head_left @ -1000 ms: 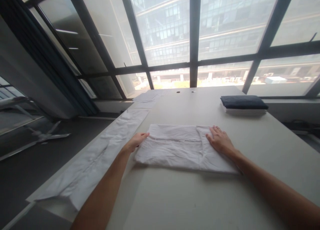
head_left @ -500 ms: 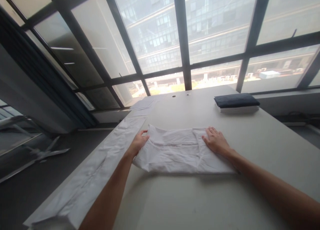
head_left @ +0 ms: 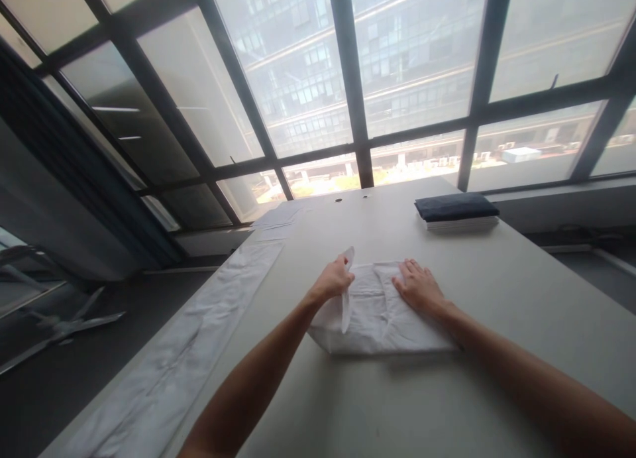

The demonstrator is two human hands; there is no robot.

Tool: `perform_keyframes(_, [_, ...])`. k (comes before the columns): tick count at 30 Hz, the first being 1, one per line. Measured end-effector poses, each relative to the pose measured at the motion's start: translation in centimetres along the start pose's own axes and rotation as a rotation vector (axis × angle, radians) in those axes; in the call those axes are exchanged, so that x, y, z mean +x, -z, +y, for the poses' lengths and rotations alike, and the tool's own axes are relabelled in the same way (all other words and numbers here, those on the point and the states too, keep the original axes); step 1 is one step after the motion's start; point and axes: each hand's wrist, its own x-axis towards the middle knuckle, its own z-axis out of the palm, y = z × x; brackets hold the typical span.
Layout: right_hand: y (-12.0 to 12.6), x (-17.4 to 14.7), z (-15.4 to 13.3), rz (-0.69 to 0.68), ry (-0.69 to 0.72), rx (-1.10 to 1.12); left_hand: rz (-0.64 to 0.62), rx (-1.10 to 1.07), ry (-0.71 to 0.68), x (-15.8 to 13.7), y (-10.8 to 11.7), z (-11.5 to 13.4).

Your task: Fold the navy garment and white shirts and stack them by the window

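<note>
A white cloth point(head_left: 362, 325), partly folded and wrinkled, lies on the white table point(head_left: 387, 405) in front of me. My left hand point(head_left: 334, 278) is closed on its left end and holds that end raised, turned over toward the right. The cloth's exact kind does not show. Flat on the right part of the same cloth rests my right hand point(head_left: 421, 286), its fingers stretched out and pressing the fabric down.
Along the table's left edge runs a long strip of white cloth point(head_left: 183, 352). Folded white sheets point(head_left: 278, 221) lie at the far left corner. A folded stack with a dark blue piece point(head_left: 456, 207) on top sits at the right. Large windows stand beyond.
My left hand has lifted the cloth's left end and carried it to the right, over the middle. My right hand stays flat on the cloth. The view has shifted slightly.
</note>
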Motion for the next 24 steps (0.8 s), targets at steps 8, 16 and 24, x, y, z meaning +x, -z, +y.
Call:
perform_keyframes(8, [0.2,-0.1,-0.1,0.007,0.007,0.006,-0.115,-0.102,-0.079,-1.0,-4.3,-0.5])
perform_keyframes(16, [1.5,-0.2,-0.5,0.047,0.029,0.04,-0.027,-0.266,-0.407,-7.3,2.5,-6.9])
perform_keyframes(24, [5.3,-4.9,-6.6,-0.089,0.706,0.231,-0.139,-0.117,-0.411,-13.1,-0.1,-11.5])
